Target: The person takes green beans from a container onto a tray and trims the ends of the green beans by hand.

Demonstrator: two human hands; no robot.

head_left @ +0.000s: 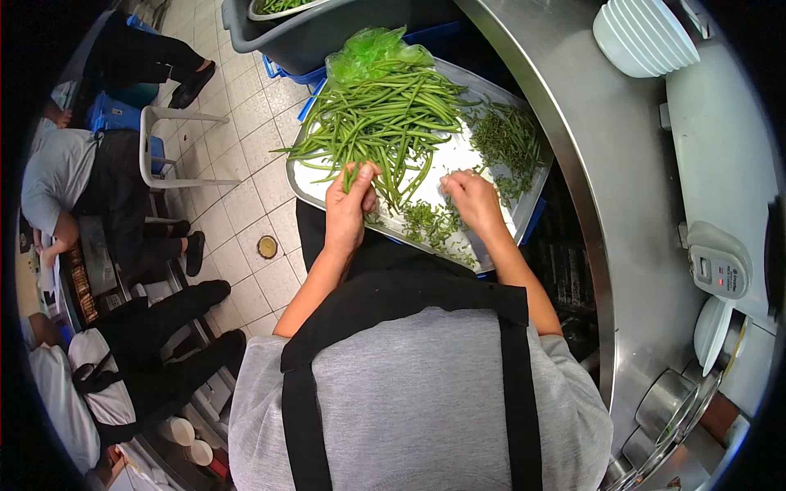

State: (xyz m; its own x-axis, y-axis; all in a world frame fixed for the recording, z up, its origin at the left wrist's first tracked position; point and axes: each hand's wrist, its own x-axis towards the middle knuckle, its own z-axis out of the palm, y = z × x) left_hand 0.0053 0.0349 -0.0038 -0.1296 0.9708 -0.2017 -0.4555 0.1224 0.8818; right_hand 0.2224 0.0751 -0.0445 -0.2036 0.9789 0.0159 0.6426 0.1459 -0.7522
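My left hand point(352, 200) is closed on green beans at the near left of a metal tray point(307, 196). Beside it lies a large heap of long green beans point(385, 114), with a green plastic bag point(377, 56) at the heap's far end. My right hand point(473, 199) hangs over the tray with its fingers pinched together; whether anything is between them is too small to tell. Small cut bean pieces point(434, 225) lie between and below my hands. Farther right in the tray is a darker pile of trimmed bean ends point(506, 139).
A grey tub point(286, 41) stands beyond the tray. A curved steel counter point(565, 82) on the right holds stacked white bowls point(643, 37), a digital scale point(718, 270) and a steel pot point(667, 405). Several people and a white chair point(147, 147) are at the left.
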